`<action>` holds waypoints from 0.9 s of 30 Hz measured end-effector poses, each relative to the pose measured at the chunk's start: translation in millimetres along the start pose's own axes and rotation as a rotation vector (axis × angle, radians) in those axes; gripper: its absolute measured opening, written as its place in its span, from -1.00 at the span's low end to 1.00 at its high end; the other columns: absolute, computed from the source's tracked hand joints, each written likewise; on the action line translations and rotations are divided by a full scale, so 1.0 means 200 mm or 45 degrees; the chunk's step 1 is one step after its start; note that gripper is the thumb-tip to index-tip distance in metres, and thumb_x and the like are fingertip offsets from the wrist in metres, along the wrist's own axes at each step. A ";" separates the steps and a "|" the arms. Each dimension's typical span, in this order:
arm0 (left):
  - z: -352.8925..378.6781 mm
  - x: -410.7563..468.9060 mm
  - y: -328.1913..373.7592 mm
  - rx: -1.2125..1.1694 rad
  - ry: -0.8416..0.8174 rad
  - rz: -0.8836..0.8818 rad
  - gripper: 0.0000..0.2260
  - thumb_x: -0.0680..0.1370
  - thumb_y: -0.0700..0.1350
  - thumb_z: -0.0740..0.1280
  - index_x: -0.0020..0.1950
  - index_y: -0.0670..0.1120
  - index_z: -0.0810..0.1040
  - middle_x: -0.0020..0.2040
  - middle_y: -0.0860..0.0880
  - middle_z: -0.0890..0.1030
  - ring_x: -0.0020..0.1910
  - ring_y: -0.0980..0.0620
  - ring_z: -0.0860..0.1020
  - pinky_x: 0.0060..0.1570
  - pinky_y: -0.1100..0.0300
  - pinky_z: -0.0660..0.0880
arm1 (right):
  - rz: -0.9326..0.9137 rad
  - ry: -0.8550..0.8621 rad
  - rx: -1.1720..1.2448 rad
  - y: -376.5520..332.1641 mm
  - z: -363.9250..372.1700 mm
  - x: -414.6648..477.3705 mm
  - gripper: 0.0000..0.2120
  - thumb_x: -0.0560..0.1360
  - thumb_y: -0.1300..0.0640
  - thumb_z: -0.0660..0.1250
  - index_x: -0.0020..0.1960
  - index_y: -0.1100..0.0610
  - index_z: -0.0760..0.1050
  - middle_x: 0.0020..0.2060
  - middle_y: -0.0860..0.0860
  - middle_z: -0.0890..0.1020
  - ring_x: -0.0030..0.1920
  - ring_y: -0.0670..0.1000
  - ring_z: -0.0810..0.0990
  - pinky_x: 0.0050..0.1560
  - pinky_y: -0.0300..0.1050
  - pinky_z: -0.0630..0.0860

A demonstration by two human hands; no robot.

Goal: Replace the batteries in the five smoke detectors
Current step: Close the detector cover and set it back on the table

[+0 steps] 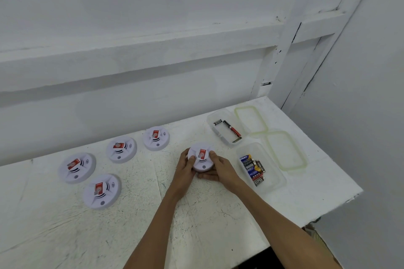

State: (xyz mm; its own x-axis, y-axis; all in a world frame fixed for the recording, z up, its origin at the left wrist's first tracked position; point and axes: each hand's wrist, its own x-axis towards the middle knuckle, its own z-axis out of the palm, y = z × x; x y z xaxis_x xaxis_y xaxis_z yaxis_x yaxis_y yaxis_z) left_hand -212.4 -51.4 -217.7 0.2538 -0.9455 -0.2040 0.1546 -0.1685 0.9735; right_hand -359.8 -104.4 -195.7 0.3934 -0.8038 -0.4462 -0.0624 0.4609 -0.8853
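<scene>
Detector (202, 157): right-middle of the table (207, 225), just left of the near battery box (275, 172), in both your hands.
Left hand (185, 167): fingers curled round its left edge.
Right hand (222, 170): fingers curled under the near edge, thumb on the rim.

Both forearms bare as far as visible. Left hand (186, 170) and right hand (221, 170) bare. Any clothing lies outside the frame.
</scene>
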 end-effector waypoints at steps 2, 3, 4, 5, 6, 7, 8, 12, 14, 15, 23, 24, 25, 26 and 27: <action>0.00 0.00 0.00 0.007 0.002 -0.003 -0.68 0.75 -0.05 0.18 0.52 0.04 0.42 0.39 0.06 0.60 0.35 0.07 0.58 0.37 0.04 0.53 | -0.003 -0.002 0.006 0.00 0.00 0.00 -0.51 0.64 -0.19 0.18 0.26 0.20 0.57 0.00 0.21 0.72 -0.01 0.26 0.72 0.16 0.20 0.61; 0.00 0.01 0.00 0.007 -0.001 -0.007 -0.68 0.75 -0.05 0.18 0.52 0.04 0.42 0.39 0.05 0.60 0.36 0.07 0.58 0.38 0.03 0.52 | -0.004 -0.003 0.009 0.00 0.00 0.00 -0.51 0.64 -0.18 0.18 0.26 0.21 0.57 0.01 0.21 0.72 -0.01 0.26 0.72 0.16 0.20 0.61; 0.00 0.01 -0.01 0.006 -0.005 -0.008 -0.68 0.75 -0.04 0.18 0.52 0.04 0.41 0.39 0.05 0.60 0.36 0.06 0.58 0.38 0.01 0.52 | -0.005 -0.004 0.012 0.00 0.00 0.00 -0.51 0.64 -0.18 0.18 0.26 0.21 0.57 0.01 0.21 0.72 -0.01 0.26 0.72 0.16 0.19 0.62; 0.00 0.01 -0.01 0.010 -0.007 -0.007 -0.68 0.75 -0.04 0.18 0.52 0.04 0.41 0.39 0.05 0.60 0.36 0.06 0.58 0.39 0.00 0.51 | -0.006 -0.004 0.013 0.00 0.00 0.00 -0.51 0.64 -0.18 0.18 0.26 0.21 0.58 0.01 0.21 0.72 -0.01 0.26 0.72 0.16 0.19 0.62; 0.00 0.01 -0.01 0.014 -0.008 -0.005 -0.67 0.75 -0.03 0.18 0.52 0.04 0.41 0.39 0.05 0.60 0.37 0.06 0.58 0.39 0.00 0.51 | -0.005 -0.003 0.014 0.00 0.00 0.00 -0.51 0.65 -0.18 0.18 0.25 0.20 0.58 0.00 0.21 0.72 -0.01 0.27 0.72 0.16 0.19 0.62; 0.00 0.01 -0.01 0.020 -0.008 -0.003 -0.67 0.75 -0.03 0.18 0.52 0.04 0.41 0.39 0.06 0.60 0.36 0.06 0.58 0.39 0.00 0.51 | -0.006 -0.003 0.014 0.00 0.00 0.00 -0.52 0.64 -0.18 0.18 0.25 0.20 0.58 0.00 0.21 0.72 -0.01 0.27 0.72 0.16 0.19 0.61; 0.00 0.00 0.00 0.024 -0.008 -0.002 -0.67 0.75 -0.03 0.18 0.52 0.04 0.41 0.39 0.06 0.60 0.36 0.07 0.58 0.39 0.00 0.51 | -0.006 0.000 0.014 0.00 0.00 0.00 -0.51 0.64 -0.18 0.19 0.25 0.20 0.58 0.00 0.21 0.72 -0.01 0.27 0.72 0.16 0.20 0.61; 0.00 0.00 0.00 0.013 -0.003 -0.002 -0.68 0.75 -0.05 0.18 0.51 0.04 0.42 0.39 0.06 0.60 0.34 0.09 0.59 0.38 0.03 0.52 | -0.009 0.009 0.002 0.00 0.00 0.00 -0.51 0.64 -0.19 0.18 0.25 0.20 0.58 0.00 0.20 0.72 -0.01 0.27 0.72 0.16 0.21 0.61; 0.00 0.00 0.00 0.009 -0.002 -0.001 -0.68 0.75 -0.04 0.18 0.51 0.04 0.42 0.39 0.05 0.59 0.35 0.07 0.58 0.38 0.02 0.52 | -0.008 0.009 -0.003 0.00 0.00 0.00 -0.51 0.64 -0.19 0.18 0.25 0.19 0.58 0.00 0.21 0.72 -0.01 0.27 0.72 0.16 0.22 0.61; 0.00 0.00 0.00 0.010 -0.002 -0.001 -0.68 0.75 -0.04 0.18 0.52 0.04 0.42 0.40 0.05 0.59 0.35 0.07 0.58 0.38 0.02 0.52 | -0.009 0.010 -0.005 0.00 0.00 0.00 -0.51 0.64 -0.19 0.18 0.25 0.20 0.58 0.00 0.21 0.72 -0.01 0.27 0.72 0.16 0.22 0.61; 0.01 -0.01 0.02 0.015 -0.005 0.009 -0.69 0.75 -0.05 0.17 0.50 0.05 0.43 0.38 0.06 0.60 0.34 0.08 0.59 0.33 0.08 0.54 | -0.011 0.005 -0.002 0.00 0.00 -0.01 -0.50 0.64 -0.19 0.19 0.26 0.20 0.57 0.02 0.21 0.72 0.00 0.26 0.72 0.17 0.21 0.60; 0.00 -0.01 0.02 0.016 -0.007 0.008 -0.69 0.75 -0.04 0.17 0.51 0.04 0.42 0.38 0.06 0.60 0.34 0.08 0.59 0.33 0.09 0.55 | -0.011 0.005 -0.001 0.00 0.00 -0.01 -0.51 0.64 -0.19 0.18 0.26 0.20 0.58 0.01 0.21 0.72 -0.01 0.26 0.72 0.16 0.21 0.61; 0.00 -0.01 0.02 0.017 -0.009 0.009 -0.68 0.75 -0.04 0.17 0.51 0.03 0.42 0.38 0.06 0.60 0.34 0.08 0.59 0.32 0.09 0.55 | -0.013 0.005 -0.001 -0.01 0.00 -0.01 -0.51 0.64 -0.18 0.18 0.25 0.20 0.58 0.00 0.21 0.72 -0.01 0.26 0.72 0.16 0.20 0.61; 0.00 -0.01 0.02 0.019 -0.011 0.011 -0.68 0.75 -0.04 0.18 0.52 0.03 0.41 0.39 0.06 0.60 0.34 0.09 0.59 0.31 0.11 0.56 | -0.015 0.008 -0.005 -0.01 0.00 -0.01 -0.52 0.65 -0.18 0.17 0.24 0.19 0.58 0.00 0.20 0.72 -0.02 0.26 0.72 0.16 0.20 0.61; 0.00 -0.01 0.02 0.023 -0.009 0.014 -0.67 0.75 -0.04 0.17 0.53 0.03 0.41 0.39 0.07 0.60 0.33 0.11 0.59 0.29 0.14 0.56 | -0.018 0.011 -0.007 -0.01 0.00 -0.01 -0.52 0.65 -0.18 0.17 0.24 0.19 0.59 0.00 0.20 0.73 -0.02 0.26 0.72 0.16 0.20 0.61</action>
State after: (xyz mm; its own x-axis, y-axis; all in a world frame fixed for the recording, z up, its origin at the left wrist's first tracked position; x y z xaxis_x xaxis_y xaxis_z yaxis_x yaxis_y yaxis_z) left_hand -212.8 -49.8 -213.7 0.2487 -0.9493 -0.1925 0.1349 -0.1628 0.9774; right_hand -360.4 -103.0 -193.2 0.3861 -0.8134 -0.4351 -0.0619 0.4477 -0.8920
